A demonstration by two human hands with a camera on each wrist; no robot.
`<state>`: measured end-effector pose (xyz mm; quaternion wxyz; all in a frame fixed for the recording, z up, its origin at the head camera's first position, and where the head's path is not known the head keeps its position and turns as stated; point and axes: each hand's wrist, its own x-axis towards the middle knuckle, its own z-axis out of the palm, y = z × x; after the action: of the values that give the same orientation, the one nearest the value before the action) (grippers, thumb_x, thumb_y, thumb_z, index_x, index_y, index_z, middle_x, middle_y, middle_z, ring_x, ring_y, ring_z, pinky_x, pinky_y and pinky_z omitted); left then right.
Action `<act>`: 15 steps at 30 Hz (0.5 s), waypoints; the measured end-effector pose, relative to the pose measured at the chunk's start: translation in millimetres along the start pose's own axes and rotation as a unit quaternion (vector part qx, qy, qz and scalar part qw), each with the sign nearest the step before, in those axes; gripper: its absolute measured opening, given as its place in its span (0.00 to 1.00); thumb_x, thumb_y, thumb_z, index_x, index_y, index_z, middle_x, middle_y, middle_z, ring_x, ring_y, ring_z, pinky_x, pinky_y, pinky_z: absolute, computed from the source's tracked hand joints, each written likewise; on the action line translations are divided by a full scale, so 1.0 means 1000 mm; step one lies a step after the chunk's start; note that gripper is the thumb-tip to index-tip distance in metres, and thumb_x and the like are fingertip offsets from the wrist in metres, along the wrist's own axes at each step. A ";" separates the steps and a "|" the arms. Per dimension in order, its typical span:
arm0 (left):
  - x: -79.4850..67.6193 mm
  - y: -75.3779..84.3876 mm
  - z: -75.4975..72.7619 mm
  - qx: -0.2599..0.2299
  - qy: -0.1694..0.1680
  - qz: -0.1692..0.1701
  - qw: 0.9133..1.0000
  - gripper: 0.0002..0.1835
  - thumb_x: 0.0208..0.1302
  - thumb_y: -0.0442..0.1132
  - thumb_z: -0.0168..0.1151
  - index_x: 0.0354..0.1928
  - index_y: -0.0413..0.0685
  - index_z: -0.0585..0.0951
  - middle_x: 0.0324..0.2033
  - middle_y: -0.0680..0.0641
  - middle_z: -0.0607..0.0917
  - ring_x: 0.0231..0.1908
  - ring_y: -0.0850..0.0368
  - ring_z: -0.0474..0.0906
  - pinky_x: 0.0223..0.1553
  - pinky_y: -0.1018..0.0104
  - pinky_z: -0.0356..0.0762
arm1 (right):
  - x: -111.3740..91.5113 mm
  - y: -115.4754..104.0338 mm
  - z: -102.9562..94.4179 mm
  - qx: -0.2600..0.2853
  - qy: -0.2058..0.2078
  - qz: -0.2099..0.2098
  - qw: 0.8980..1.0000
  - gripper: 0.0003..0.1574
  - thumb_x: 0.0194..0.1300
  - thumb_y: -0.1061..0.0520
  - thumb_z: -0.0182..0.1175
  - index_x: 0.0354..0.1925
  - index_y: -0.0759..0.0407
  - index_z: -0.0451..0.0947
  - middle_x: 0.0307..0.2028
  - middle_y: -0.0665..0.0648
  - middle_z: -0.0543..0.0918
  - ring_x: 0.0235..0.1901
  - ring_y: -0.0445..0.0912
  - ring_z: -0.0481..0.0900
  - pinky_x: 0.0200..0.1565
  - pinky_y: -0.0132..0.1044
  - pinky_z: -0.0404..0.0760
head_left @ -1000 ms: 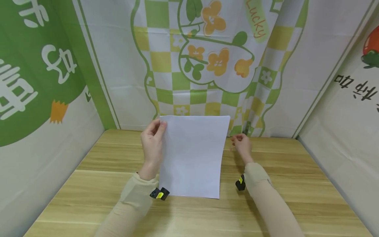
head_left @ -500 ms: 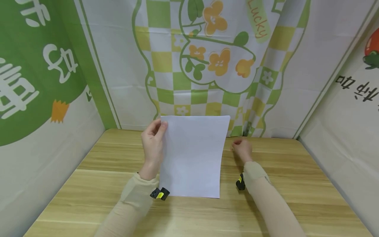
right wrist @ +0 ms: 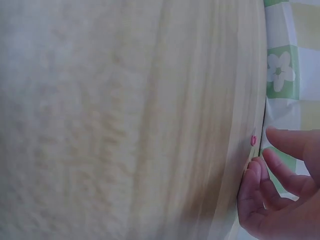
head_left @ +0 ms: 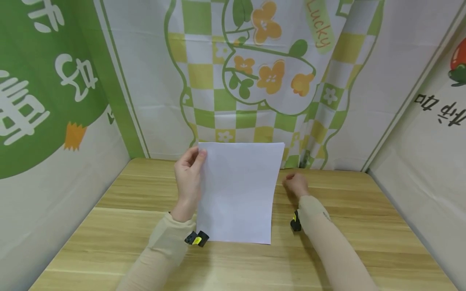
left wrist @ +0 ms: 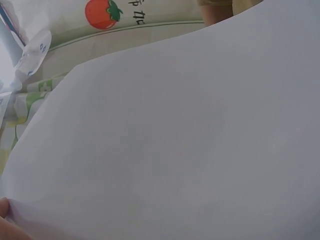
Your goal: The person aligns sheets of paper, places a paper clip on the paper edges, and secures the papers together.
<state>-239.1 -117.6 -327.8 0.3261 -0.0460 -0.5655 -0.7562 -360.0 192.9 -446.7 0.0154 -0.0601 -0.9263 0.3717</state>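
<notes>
A white sheet of paper (head_left: 240, 194) stands raised in front of the person, its face plain. The left hand (head_left: 187, 178) pinches its upper left edge between thumb and fingers; only a bit of that hand (left wrist: 11, 227) shows in the left wrist view, where the paper fills most of the picture. Right of the sheet, the right hand (head_left: 296, 184) is low at the table's back. In the right wrist view, the right hand's thumb and index finger (right wrist: 280, 170) are apart, the other fingers bent. Just beyond the fingertips lies a tiny pink looped thing (right wrist: 253, 140), too small to identify surely.
The wooden table (head_left: 346, 226) ends at the back against a green and yellow checked cloth (head_left: 247, 119). Printed cloth walls rise at the left (head_left: 73, 194) and right (head_left: 418, 149). Each wrist wears a small black camera (head_left: 296, 222).
The right hand has moved down towards the tabletop and slightly nearer the paper. Its small pink thing no longer shows in the head view. The left hand and paper stay nearly still.
</notes>
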 end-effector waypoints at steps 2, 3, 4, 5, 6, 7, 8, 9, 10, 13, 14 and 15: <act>0.000 0.000 -0.001 0.003 -0.004 0.001 1.000 0.11 0.62 0.33 0.63 0.41 0.29 0.81 0.26 0.58 0.80 0.29 0.64 0.71 0.32 0.76 0.70 | 0.002 0.001 0.001 -0.004 -0.004 0.002 1.000 0.19 0.62 0.56 0.59 0.48 0.67 0.76 0.48 0.67 0.79 0.48 0.59 0.75 0.50 0.48 0.74; 0.000 0.000 -0.001 0.004 -0.006 0.001 1.000 0.12 0.62 0.33 0.63 0.41 0.28 0.81 0.27 0.58 0.81 0.30 0.64 0.71 0.32 0.75 0.70 | 0.003 0.002 0.001 -0.005 -0.007 0.003 1.000 0.19 0.62 0.56 0.59 0.49 0.67 0.76 0.48 0.67 0.79 0.48 0.59 0.75 0.50 0.48 0.74; 0.000 0.000 -0.001 0.006 -0.008 0.001 1.000 0.12 0.62 0.33 0.63 0.42 0.28 0.80 0.27 0.58 0.81 0.30 0.64 0.72 0.32 0.75 0.70 | 0.004 0.002 0.001 -0.007 -0.011 0.004 1.000 0.19 0.63 0.56 0.58 0.49 0.67 0.76 0.49 0.67 0.79 0.48 0.59 0.75 0.50 0.48 0.74; 0.000 0.000 -0.001 0.005 -0.008 0.000 1.000 0.13 0.62 0.34 0.63 0.42 0.28 0.80 0.27 0.58 0.81 0.30 0.64 0.72 0.32 0.75 0.70 | 0.005 0.003 0.001 -0.007 -0.013 0.006 1.000 0.19 0.63 0.56 0.59 0.49 0.66 0.76 0.49 0.67 0.78 0.48 0.58 0.75 0.50 0.48 0.74; 0.000 0.000 -0.002 0.005 -0.009 0.000 1.000 0.13 0.62 0.34 0.63 0.42 0.28 0.80 0.27 0.57 0.81 0.30 0.63 0.72 0.31 0.75 0.70 | 0.006 0.004 0.002 -0.006 -0.016 0.008 1.000 0.19 0.63 0.56 0.59 0.49 0.66 0.76 0.49 0.66 0.78 0.48 0.58 0.75 0.50 0.48 0.74; 0.000 0.000 -0.002 0.004 -0.009 -0.001 1.000 0.13 0.62 0.34 0.63 0.43 0.28 0.80 0.27 0.57 0.81 0.30 0.63 0.72 0.31 0.75 0.70 | 0.007 0.005 0.002 -0.008 -0.017 0.008 1.000 0.19 0.63 0.56 0.59 0.49 0.66 0.76 0.49 0.66 0.78 0.48 0.58 0.75 0.50 0.48 0.74; 0.000 -0.001 -0.002 0.004 -0.009 -0.001 1.000 0.13 0.62 0.34 0.63 0.42 0.28 0.80 0.27 0.57 0.81 0.30 0.63 0.72 0.31 0.75 0.70 | 0.008 0.005 0.002 -0.010 -0.016 0.008 1.000 0.19 0.63 0.56 0.60 0.48 0.66 0.76 0.49 0.66 0.79 0.48 0.58 0.75 0.50 0.47 0.74; 0.000 0.000 -0.002 0.004 -0.009 -0.001 1.000 0.13 0.62 0.34 0.63 0.42 0.29 0.80 0.27 0.57 0.81 0.30 0.63 0.72 0.31 0.75 0.70 | 0.008 0.006 0.002 -0.013 -0.014 0.006 1.000 0.18 0.62 0.55 0.60 0.48 0.66 0.76 0.49 0.66 0.79 0.48 0.58 0.75 0.50 0.47 0.74; 0.000 0.000 -0.002 0.004 -0.009 0.000 1.000 0.13 0.62 0.34 0.63 0.42 0.29 0.80 0.27 0.57 0.81 0.29 0.63 0.72 0.31 0.75 0.70 | 0.009 0.006 0.003 -0.017 -0.012 0.005 1.000 0.18 0.62 0.55 0.60 0.47 0.66 0.77 0.48 0.66 0.79 0.48 0.59 0.75 0.51 0.47 0.74; 0.000 0.001 -0.001 0.002 -0.009 0.002 1.000 0.13 0.62 0.34 0.63 0.42 0.28 0.80 0.27 0.57 0.81 0.29 0.63 0.71 0.30 0.75 0.69 | 0.011 0.006 0.004 -0.027 -0.007 0.001 1.000 0.17 0.61 0.56 0.61 0.46 0.66 0.78 0.47 0.66 0.80 0.48 0.59 0.75 0.51 0.47 0.74; 0.000 0.001 -0.001 0.001 -0.009 0.002 1.000 0.13 0.61 0.34 0.63 0.42 0.28 0.80 0.27 0.57 0.81 0.29 0.63 0.71 0.30 0.75 0.69 | 0.012 0.006 0.004 -0.030 -0.006 0.001 1.000 0.17 0.61 0.56 0.61 0.45 0.66 0.78 0.47 0.66 0.80 0.48 0.59 0.76 0.51 0.47 0.74; -0.001 0.001 -0.001 -0.002 -0.009 0.002 1.000 0.13 0.61 0.34 0.63 0.42 0.27 0.80 0.26 0.57 0.81 0.28 0.63 0.71 0.30 0.75 0.69 | 0.012 0.006 0.004 -0.032 -0.007 0.001 0.999 0.17 0.61 0.56 0.61 0.45 0.66 0.78 0.47 0.66 0.80 0.48 0.59 0.76 0.51 0.48 0.74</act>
<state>-237.6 -118.3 -327.4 0.3226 -0.0541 -0.5668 -0.7561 -371.6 196.1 -453.6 0.0066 -0.0589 -0.9377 0.3422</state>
